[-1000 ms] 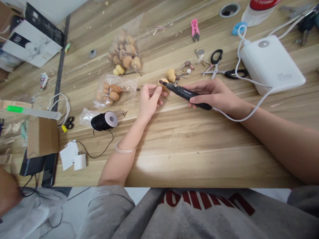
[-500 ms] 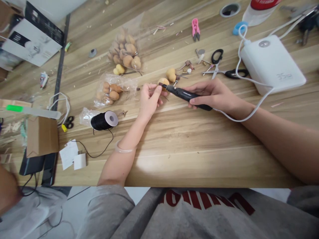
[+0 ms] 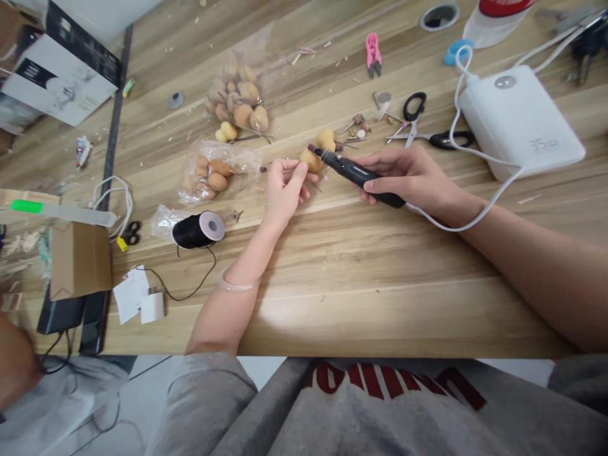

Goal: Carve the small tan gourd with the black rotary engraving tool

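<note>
My right hand (image 3: pixel 403 177) is wrapped round a black rotary tool (image 3: pixel 354 172), whose brown tip points up and left. A white cable runs from the tool to a white power box (image 3: pixel 522 123). My left hand (image 3: pixel 287 189) has thumb and fingers closed on a tan gourd-shaped piece (image 3: pixel 311 160), partly hidden behind the fingers. The tool's tip is right over this piece; whether they touch, I cannot tell. Just beyond lies another tan gourd piece (image 3: pixel 325 139). Small tool bits (image 3: pixel 358 123) are scattered to its right.
Scissors (image 3: pixel 412 130) and pink cutters (image 3: pixel 373 54) lie beyond my right hand. Two bags of gourds, a larger (image 3: pixel 240 95) and a smaller (image 3: pixel 213 174), and a black cord spool (image 3: pixel 199 229) sit to the left. Another person's arm (image 3: pixel 14 354) shows at the left edge.
The tool's tip has lifted slightly up and away from my left fingertips, and more of the held gourd piece shows. My left hand has barely moved.
</note>
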`<state>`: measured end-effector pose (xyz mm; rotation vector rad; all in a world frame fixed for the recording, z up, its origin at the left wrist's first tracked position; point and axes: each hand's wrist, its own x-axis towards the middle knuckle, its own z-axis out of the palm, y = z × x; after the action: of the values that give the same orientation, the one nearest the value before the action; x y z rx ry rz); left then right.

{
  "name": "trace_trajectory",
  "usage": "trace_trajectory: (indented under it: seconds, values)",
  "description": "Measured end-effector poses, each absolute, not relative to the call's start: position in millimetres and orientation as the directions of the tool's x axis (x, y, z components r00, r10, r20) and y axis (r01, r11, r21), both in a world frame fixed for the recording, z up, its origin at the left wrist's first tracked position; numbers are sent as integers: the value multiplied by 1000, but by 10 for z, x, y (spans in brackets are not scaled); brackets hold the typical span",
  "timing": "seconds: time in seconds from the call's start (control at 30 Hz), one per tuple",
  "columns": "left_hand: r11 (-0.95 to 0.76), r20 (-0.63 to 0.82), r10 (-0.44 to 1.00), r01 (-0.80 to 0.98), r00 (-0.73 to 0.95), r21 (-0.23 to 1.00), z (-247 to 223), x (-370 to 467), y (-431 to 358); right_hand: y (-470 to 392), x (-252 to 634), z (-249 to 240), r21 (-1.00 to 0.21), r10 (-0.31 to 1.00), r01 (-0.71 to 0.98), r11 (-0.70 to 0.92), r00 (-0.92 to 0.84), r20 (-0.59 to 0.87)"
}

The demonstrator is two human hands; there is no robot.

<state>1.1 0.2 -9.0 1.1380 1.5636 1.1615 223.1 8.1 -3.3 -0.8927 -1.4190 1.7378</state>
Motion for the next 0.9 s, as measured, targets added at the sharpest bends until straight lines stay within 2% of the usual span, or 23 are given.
trace_trajectory:
  seconds: [0.3,0.73,0.9]
  values:
    - [123,-86,973,166,-215,978,-125,-6,14,100,2233,-64,-986,816,-90,-143,-574,-66]
    - [123,-88,974,158,-210,980,-135,-13,16,99,2238,-56,-991,849,-68,-118,-525,-65]
    - [114,-79,975,166,-209,979,-142,-14,19,101,2239,-63,-988,819,-82,-131,-571,-61]
